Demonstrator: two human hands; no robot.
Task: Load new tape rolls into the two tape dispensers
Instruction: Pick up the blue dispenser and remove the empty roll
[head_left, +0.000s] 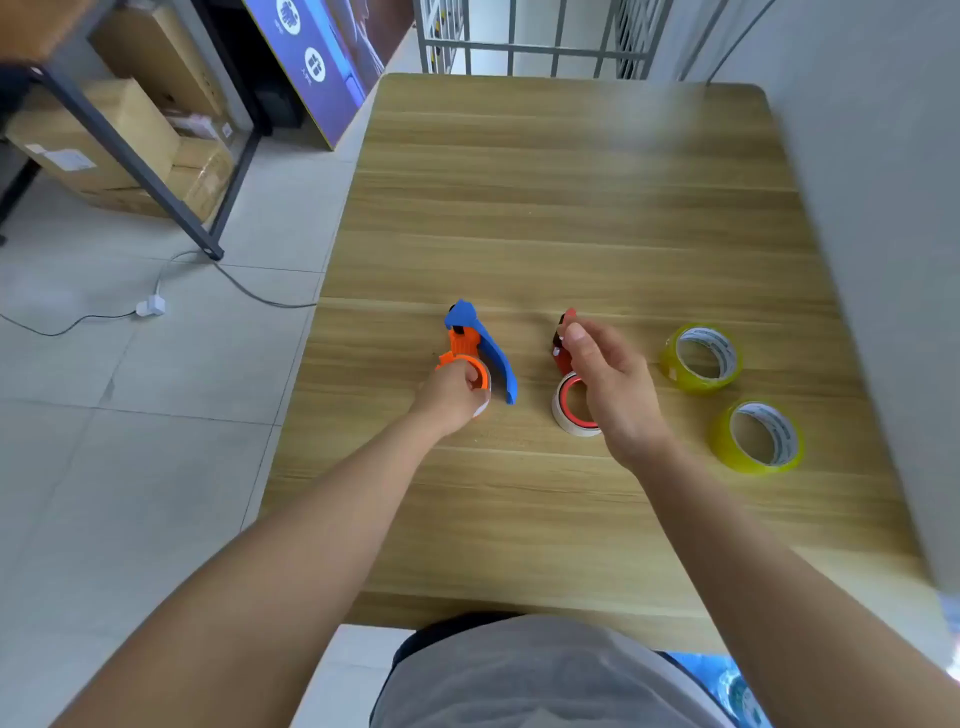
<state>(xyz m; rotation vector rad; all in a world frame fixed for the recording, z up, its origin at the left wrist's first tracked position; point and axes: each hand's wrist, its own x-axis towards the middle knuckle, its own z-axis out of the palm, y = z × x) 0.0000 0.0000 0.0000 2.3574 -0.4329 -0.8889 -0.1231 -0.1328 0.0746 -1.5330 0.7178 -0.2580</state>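
Now we see two tape dispensers lying near the middle of the wooden table, side by side and a little apart. Our left dispenser has a curved blue handle and an orange body with an orange hub wheel; a whitish, used-up roll core seems to sit around that wheel. The left hand is curled closed around this wheel end, fingers hooked into the ring. The right dispenser is red with a dark part, and a pale core with a red inner ring sits at its near end. The right hand hovers over it, fingers loosely bent and half open; we cannot tell whether it touches the dispenser. Two new rolls lie flat to the right: a far roll and a near roll, both yellowish clear tape on cardboard cores with printed white liners, close together but not touching.
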